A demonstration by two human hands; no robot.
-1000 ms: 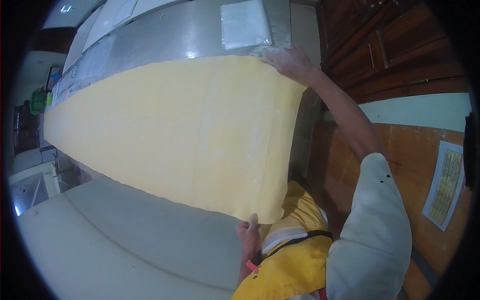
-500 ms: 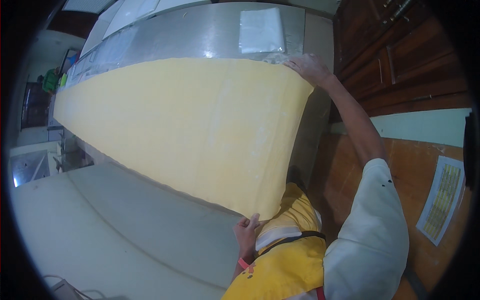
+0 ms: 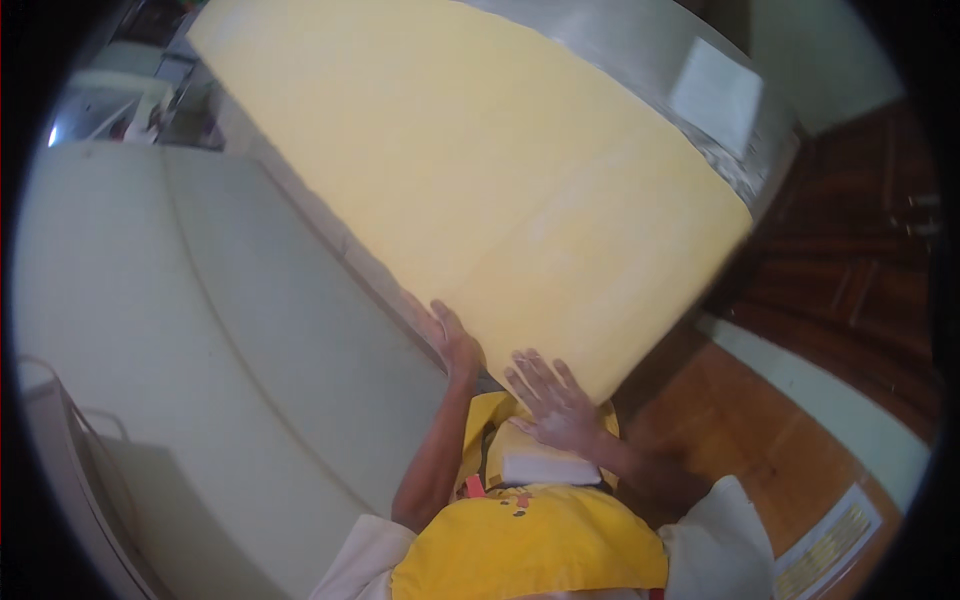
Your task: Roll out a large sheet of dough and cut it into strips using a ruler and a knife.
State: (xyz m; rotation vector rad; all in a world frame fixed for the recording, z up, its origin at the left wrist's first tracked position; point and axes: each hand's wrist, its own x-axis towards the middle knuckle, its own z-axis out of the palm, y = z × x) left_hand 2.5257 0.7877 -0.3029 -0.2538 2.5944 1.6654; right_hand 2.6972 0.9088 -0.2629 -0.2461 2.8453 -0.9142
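Observation:
A wide, thin sheet of pale yellow dough (image 3: 480, 170) lies along a metal worktable, with faint white floury patches on it. At the near left edge of the sheet is my left hand (image 3: 452, 338), fingers stretched out along the edge and thumb apart from them. My right hand (image 3: 557, 405), dusted with white, lies over the near end of the dough with its fingers spread. Neither hand holds anything that I can see. A yellow apron (image 3: 530, 540) covers my front, close against the table's end.
On the bare far strip of the metal table (image 3: 620, 40) lies a clear plastic sheet or bag (image 3: 716, 97). A pale wall or panel (image 3: 250, 300) runs along the left. Dark wooden cabinets (image 3: 830, 290) stand at the right, above an orange-brown floor (image 3: 710, 410).
My right hand has left the far corner of the dough and come to its near end. My left hand has moved along the left edge and opened. The view has turned.

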